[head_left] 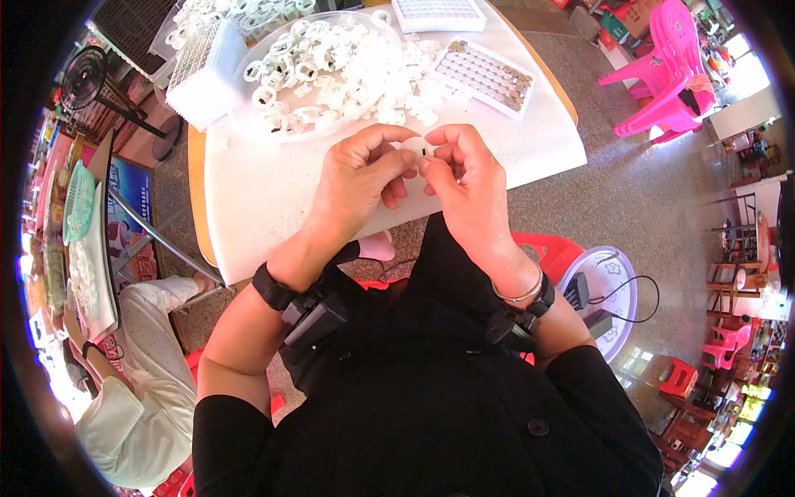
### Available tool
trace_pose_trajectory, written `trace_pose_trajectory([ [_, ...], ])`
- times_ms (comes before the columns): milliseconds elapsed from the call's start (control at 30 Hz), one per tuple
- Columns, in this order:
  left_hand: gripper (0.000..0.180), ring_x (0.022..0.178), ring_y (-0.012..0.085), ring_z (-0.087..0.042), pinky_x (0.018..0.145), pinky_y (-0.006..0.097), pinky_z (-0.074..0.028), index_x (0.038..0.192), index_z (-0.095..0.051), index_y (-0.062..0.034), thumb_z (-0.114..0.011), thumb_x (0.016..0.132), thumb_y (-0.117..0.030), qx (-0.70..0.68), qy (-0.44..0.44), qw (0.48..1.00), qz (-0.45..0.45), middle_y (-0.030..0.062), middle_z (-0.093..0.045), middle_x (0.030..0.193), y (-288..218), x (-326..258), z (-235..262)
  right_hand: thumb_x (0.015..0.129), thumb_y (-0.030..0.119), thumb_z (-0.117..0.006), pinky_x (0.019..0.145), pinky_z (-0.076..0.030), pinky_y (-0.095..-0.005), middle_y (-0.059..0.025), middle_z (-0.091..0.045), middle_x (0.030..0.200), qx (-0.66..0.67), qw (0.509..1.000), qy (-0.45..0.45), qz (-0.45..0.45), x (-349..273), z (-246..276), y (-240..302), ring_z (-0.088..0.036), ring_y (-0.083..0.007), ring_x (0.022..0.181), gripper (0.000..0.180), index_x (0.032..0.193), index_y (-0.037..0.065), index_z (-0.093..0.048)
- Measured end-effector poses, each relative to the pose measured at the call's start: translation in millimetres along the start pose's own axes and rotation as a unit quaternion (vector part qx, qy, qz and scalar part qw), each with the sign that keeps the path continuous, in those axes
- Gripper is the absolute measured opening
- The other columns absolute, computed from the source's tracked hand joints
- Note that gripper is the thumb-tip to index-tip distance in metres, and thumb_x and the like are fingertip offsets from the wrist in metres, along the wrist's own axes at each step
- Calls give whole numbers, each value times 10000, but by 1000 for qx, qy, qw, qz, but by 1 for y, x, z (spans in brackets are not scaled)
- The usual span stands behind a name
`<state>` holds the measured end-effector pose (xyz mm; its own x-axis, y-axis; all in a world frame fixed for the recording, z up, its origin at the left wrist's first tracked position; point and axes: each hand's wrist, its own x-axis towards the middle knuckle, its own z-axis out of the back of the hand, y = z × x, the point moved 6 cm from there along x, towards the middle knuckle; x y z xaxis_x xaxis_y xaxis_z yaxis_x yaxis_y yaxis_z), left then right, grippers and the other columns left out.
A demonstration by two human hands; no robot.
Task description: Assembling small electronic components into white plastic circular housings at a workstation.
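My left hand [360, 178] and my right hand [464, 178] meet over the near part of a white-covered table [273, 190]. Between their fingertips they pinch a small white plastic piece [416, 154] with a dark spot on it. Just beyond the hands lies a heap of white ring-shaped plastic parts [331, 70], partly inside a clear round bowl [248, 62]. Both wrists carry black bands with small devices.
A tray of small round metal pieces [489, 76] sits at the back right of the table, a white tray [437, 12] behind it and a white block tray [203, 66] at the left. Another person in white [141, 373] sits at my left. Pink chairs [662, 66] stand far right.
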<state>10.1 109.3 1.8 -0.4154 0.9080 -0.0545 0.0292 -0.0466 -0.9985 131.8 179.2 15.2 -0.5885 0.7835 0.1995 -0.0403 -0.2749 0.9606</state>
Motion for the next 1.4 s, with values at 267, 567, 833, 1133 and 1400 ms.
trace_pose_trajectory([
  [267,169,540,55,-509,452,201,-396,1020,-613,-25,-558,862,-47,81,-44,994,-60,12,-579,682,8,3,-3,827,25,-576,568,-458,-287,-95,-598,717,21,1000,-9,-9,2,-3,-13,-572,-138,629,177,992,-12,-524],
  [567,151,558,84,-537,448,226,-426,976,-589,32,-558,860,-60,23,42,998,49,56,-590,695,-3,9,-1,821,30,-560,526,-448,-258,-65,-598,654,34,991,100,-84,13,1,-12,-566,-109,570,157,963,-34,-542],
  [833,92,557,75,-529,445,219,-414,924,-562,0,-549,874,-75,55,49,996,44,42,-584,704,0,11,-3,811,32,-542,524,-438,-281,-66,-565,640,51,990,89,-96,16,-2,-20,-550,-119,564,159,962,-18,-529],
  [1133,71,590,47,-523,485,201,-411,936,-548,-24,-549,895,-82,116,11,993,3,13,-582,728,6,11,-4,810,40,-528,601,-466,-364,-151,-594,686,-41,997,53,-39,16,-3,-30,-600,-258,628,164,965,-11,-534],
  [1400,130,572,72,-536,480,213,-425,979,-561,-1,-538,908,-108,105,28,994,10,43,-591,730,1,13,-4,853,34,-546,490,-401,-231,-44,-578,720,-45,996,77,-32,22,3,-25,-506,-77,567,155,995,-27,-549],
])
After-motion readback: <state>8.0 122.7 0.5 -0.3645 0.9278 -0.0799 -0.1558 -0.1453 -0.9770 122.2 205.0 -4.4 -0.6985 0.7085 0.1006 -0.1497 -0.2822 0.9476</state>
